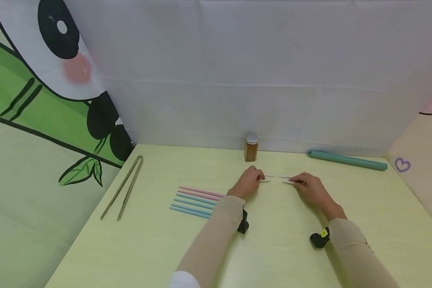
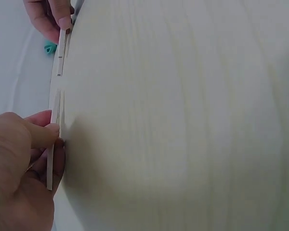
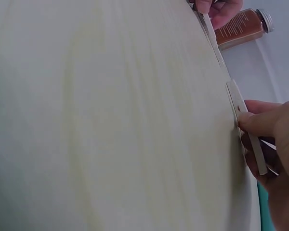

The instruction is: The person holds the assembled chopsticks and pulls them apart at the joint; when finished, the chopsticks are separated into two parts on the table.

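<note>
In the head view my left hand [image 1: 248,183] is over the table, thumb and fingers pinching a slim white stick [image 2: 53,144], flat-sided in the left wrist view. Across a small gap, my right hand [image 1: 311,191] pinches a similar white stick [image 3: 253,134]. Just beyond each held stick a second white stick shows, one at the left hand [image 1: 270,175] and one at the right [image 1: 284,177]; whether the fingers also touch these cannot be told. Left of the left forearm lie pink sticks [image 1: 198,192] and several blue sticks [image 1: 192,206], side by side, their right ends partly hidden by the sleeve.
Metal tongs [image 1: 126,188] lie at the table's left edge. A small jar with brown contents and a silver lid [image 1: 251,149] stands at the back, behind the left hand. A long green tube-like object [image 1: 347,160] lies along the back right edge, before the pale wall cloth [image 1: 216,112].
</note>
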`<control>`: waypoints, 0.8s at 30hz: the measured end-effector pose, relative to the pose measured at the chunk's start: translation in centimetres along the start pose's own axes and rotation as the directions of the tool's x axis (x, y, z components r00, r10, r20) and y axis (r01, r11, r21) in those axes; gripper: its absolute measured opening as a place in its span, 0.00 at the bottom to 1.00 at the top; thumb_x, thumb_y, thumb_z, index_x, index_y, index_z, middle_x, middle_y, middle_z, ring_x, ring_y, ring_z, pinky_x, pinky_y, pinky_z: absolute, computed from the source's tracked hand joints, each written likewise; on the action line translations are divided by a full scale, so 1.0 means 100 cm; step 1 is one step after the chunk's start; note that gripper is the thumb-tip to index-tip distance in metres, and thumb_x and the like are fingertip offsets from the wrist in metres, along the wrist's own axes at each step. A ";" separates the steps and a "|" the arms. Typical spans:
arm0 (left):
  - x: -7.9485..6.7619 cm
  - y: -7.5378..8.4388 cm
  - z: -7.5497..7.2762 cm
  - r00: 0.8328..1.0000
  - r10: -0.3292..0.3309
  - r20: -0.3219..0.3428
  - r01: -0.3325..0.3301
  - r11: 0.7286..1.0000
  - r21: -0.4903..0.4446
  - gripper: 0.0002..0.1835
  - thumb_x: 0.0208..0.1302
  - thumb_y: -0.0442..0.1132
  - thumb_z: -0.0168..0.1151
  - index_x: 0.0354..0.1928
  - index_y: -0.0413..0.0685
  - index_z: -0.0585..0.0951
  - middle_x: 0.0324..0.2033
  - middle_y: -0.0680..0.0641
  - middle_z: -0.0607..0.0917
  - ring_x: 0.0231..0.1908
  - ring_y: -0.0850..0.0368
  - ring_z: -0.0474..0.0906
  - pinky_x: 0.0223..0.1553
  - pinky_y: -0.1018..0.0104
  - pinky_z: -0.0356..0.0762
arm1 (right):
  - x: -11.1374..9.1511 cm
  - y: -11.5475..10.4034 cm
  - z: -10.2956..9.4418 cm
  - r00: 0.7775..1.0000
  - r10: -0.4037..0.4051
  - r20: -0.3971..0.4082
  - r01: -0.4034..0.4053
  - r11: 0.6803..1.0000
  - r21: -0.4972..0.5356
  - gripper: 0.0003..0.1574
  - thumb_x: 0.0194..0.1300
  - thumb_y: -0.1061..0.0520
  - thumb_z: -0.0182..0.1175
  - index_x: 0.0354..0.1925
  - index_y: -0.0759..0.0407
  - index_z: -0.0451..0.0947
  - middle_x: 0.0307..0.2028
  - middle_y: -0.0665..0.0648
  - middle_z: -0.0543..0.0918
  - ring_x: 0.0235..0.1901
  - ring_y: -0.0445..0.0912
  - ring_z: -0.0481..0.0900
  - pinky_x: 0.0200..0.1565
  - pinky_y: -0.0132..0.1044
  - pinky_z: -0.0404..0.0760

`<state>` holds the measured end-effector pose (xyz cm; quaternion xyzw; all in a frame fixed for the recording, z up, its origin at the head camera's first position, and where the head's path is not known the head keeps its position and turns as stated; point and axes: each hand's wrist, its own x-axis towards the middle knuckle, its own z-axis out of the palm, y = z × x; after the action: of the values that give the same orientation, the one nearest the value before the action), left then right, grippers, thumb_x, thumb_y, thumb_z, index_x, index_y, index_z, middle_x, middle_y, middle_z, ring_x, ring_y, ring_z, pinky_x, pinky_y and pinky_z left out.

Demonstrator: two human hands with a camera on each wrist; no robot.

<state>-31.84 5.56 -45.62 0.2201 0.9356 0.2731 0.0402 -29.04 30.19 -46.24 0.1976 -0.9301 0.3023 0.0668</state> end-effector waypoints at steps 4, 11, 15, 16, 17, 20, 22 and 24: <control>-0.002 0.005 0.002 1.000 -0.006 -0.030 0.007 0.999 0.047 0.10 0.65 0.28 0.55 0.42 0.45 0.84 0.36 0.47 0.79 0.36 0.59 0.72 0.43 0.72 0.71 | 0.000 -0.001 -0.001 1.000 -0.024 -0.017 0.024 1.000 -0.006 0.12 0.62 0.68 0.61 0.45 0.64 0.84 0.40 0.61 0.82 0.40 0.56 0.80 0.41 0.49 0.78; -0.004 0.006 0.005 0.998 -0.001 -0.062 0.007 0.996 0.086 0.10 0.65 0.29 0.57 0.41 0.49 0.85 0.35 0.49 0.79 0.36 0.58 0.73 0.43 0.71 0.71 | 0.000 0.004 0.000 0.999 -0.034 -0.004 0.034 0.999 -0.008 0.12 0.62 0.68 0.61 0.45 0.63 0.84 0.38 0.59 0.80 0.38 0.53 0.78 0.41 0.46 0.79; -0.002 0.008 0.005 0.996 -0.001 -0.093 0.009 0.997 0.080 0.10 0.65 0.30 0.58 0.40 0.49 0.86 0.35 0.49 0.79 0.37 0.57 0.73 0.44 0.70 0.71 | 0.003 0.007 0.000 0.998 -0.065 -0.004 0.065 0.997 -0.027 0.13 0.61 0.68 0.61 0.45 0.63 0.84 0.37 0.59 0.80 0.35 0.50 0.76 0.37 0.42 0.75; -0.002 0.009 0.005 0.995 -0.004 -0.098 0.012 0.997 0.079 0.10 0.65 0.30 0.57 0.40 0.49 0.86 0.35 0.49 0.79 0.37 0.56 0.74 0.44 0.69 0.72 | 0.004 0.007 -0.001 0.997 -0.076 -0.007 0.076 0.997 -0.031 0.13 0.61 0.68 0.61 0.45 0.63 0.85 0.37 0.59 0.80 0.35 0.50 0.76 0.36 0.42 0.74; -0.002 0.010 0.004 0.995 -0.004 -0.104 0.012 0.997 0.076 0.10 0.66 0.30 0.57 0.40 0.49 0.86 0.35 0.49 0.79 0.38 0.56 0.74 0.45 0.69 0.72 | 0.005 0.008 -0.001 0.996 -0.084 -0.009 0.084 0.996 -0.035 0.13 0.61 0.68 0.61 0.44 0.63 0.85 0.36 0.59 0.80 0.35 0.50 0.76 0.36 0.42 0.74; -0.001 0.012 0.005 0.993 -0.010 -0.120 0.019 0.997 0.073 0.11 0.67 0.30 0.56 0.40 0.49 0.86 0.36 0.49 0.80 0.39 0.55 0.75 0.46 0.68 0.73 | 0.008 0.009 -0.001 0.995 -0.101 -0.009 0.100 0.994 -0.041 0.14 0.61 0.69 0.60 0.44 0.63 0.85 0.37 0.60 0.81 0.36 0.51 0.77 0.37 0.43 0.74; 0.001 0.011 0.006 0.991 -0.016 -0.129 0.025 0.997 0.072 0.11 0.67 0.30 0.56 0.41 0.49 0.86 0.36 0.49 0.80 0.40 0.54 0.75 0.47 0.68 0.73 | 0.010 0.011 -0.001 0.994 -0.105 -0.006 0.105 0.994 -0.038 0.14 0.61 0.70 0.60 0.45 0.63 0.85 0.37 0.61 0.81 0.36 0.52 0.77 0.37 0.44 0.75; 0.002 0.011 0.007 0.990 -0.020 -0.140 0.031 0.997 0.072 0.11 0.68 0.31 0.56 0.41 0.50 0.86 0.36 0.50 0.80 0.40 0.55 0.75 0.47 0.69 0.74 | 0.011 0.013 -0.001 0.995 -0.104 -0.002 0.104 0.994 -0.035 0.15 0.61 0.70 0.60 0.46 0.62 0.84 0.38 0.61 0.80 0.37 0.52 0.77 0.37 0.44 0.75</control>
<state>-31.48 6.81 -45.67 0.1898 0.9483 0.2525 -0.0300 -30.60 30.86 -46.55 0.2439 -0.9236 0.2825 0.0876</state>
